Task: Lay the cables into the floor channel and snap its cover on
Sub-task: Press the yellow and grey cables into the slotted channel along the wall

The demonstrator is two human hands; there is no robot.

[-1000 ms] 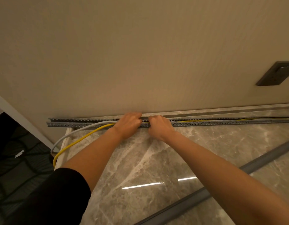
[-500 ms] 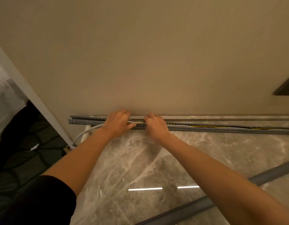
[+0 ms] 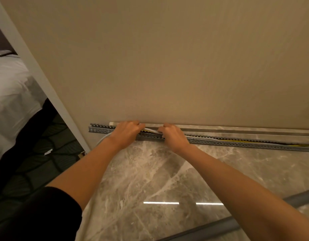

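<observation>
A grey slotted floor channel (image 3: 237, 143) runs along the foot of the beige wall. A white cable (image 3: 151, 130) and a yellow cable (image 3: 245, 141) lie inside it to the right. My left hand (image 3: 126, 134) and my right hand (image 3: 173, 135) sit side by side on the channel, fingers curled over its top, pinching the white cable that bridges the gap between them. Left of my left hand the white cable (image 3: 102, 139) curves out toward the floor. The long grey cover strip (image 3: 211, 228) lies loose on the marble floor at the lower right.
The beige wall (image 3: 167, 66) rises directly behind the channel. A white door frame (image 3: 37, 72) slants down at the left, with dark patterned carpet (image 3: 37, 162) and a white bed (image 3: 9, 87) beyond it. Marble floor (image 3: 150, 180) spreads between my arms.
Both hands have slid left along the channel, working the cables in. The view has swung left; the wall socket has left the frame and the yellow loop outside the channel is gone from sight.
</observation>
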